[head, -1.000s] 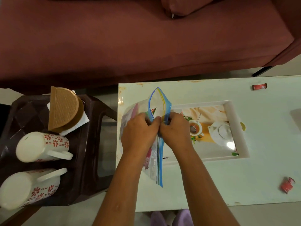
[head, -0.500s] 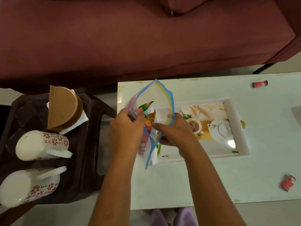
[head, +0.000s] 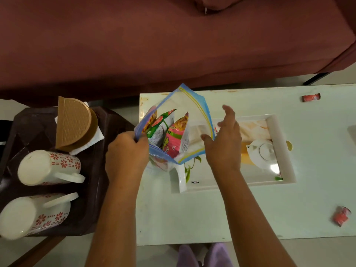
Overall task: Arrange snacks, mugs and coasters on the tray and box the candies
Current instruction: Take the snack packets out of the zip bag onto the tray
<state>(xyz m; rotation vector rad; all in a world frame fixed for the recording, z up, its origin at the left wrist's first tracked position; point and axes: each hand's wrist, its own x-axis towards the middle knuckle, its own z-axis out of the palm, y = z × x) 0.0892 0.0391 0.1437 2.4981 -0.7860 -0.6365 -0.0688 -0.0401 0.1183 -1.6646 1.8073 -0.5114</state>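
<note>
pinching the zip bag [head: 194, 110] rim w/ our left hand [head: 126, 151], we're holding it open over the tray [head: 273, 132]. our right hand [head: 224, 140] is hovering open, empty, just right of the mouth; snack packets [head: 169, 133] are standing upright inside, to its left.

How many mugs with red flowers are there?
2. Both lie on their sides on the dark brown stool left of the table: one mug nearer the coasters, the other mug closer to the person. None seem hidden.
</note>
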